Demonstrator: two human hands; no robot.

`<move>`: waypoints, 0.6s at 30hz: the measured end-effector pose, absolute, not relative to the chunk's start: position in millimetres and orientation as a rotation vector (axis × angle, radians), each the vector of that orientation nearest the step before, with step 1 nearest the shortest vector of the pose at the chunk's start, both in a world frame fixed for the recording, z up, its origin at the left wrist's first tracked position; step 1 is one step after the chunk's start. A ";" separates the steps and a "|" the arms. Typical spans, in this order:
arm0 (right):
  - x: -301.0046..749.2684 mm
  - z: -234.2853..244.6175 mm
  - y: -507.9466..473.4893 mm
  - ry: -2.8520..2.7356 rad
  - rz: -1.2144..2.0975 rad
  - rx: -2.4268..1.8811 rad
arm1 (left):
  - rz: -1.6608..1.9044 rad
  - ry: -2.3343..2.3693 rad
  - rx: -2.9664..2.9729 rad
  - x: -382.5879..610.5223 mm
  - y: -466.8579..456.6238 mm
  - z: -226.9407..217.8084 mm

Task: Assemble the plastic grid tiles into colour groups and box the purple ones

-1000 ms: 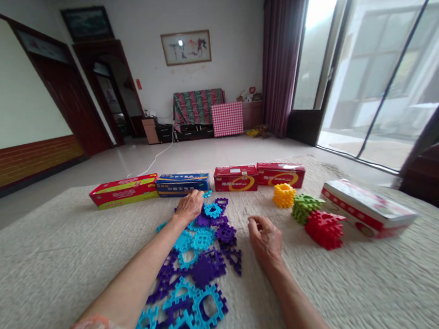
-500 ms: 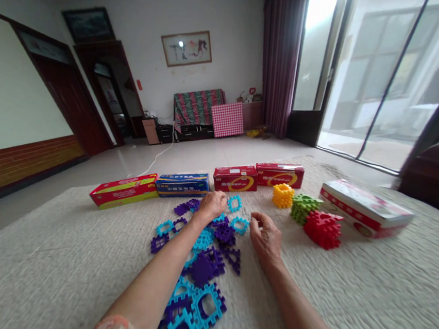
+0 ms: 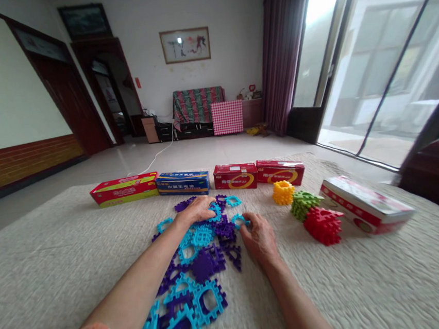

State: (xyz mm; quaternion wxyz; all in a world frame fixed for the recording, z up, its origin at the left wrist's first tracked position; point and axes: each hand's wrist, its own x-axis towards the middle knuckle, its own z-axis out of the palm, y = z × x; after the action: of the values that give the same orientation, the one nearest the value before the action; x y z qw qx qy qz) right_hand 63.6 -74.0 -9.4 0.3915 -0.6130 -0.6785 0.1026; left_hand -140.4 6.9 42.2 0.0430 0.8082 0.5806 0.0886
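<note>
Purple and light-blue notched plastic building pieces lie in a loose heap on a quilted cover. My left hand is at the heap's far end, its fingers and thumb closed on a light-blue square piece. To the right of the heap, my right hand pinches the edge of another light-blue piece. A third light-blue piece lies beyond it on the cover. Part of the heap is hidden under my left forearm.
Stacked yellow, green and red pieces stand at right beside a white-and-red box. Along the back are a red-and-yellow box, a blue box and two red boxes.
My left hand has shifted left and slightly down, onto a light-blue piece. My right hand has moved slightly left, its fingers now at the light-blue piece there.
</note>
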 end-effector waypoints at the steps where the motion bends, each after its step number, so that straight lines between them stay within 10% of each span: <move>1: 63.4 -9.4 -74.2 -1.744 0.246 -1.559 | 0.285 1.735 2.489 -141.4 5.7 43.3; 18: 68.1 -18.5 -64.9 -1.527 0.028 -1.656 | 0.671 1.588 2.251 -77.1 19.4 53.7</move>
State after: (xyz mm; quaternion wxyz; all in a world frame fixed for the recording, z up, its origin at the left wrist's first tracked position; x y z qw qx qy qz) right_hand 68.1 -64.9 -18.5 0.4301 -0.6638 -0.6118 0.0112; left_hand -77.1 19.4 53.7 0.1525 0.7846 0.5535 0.2340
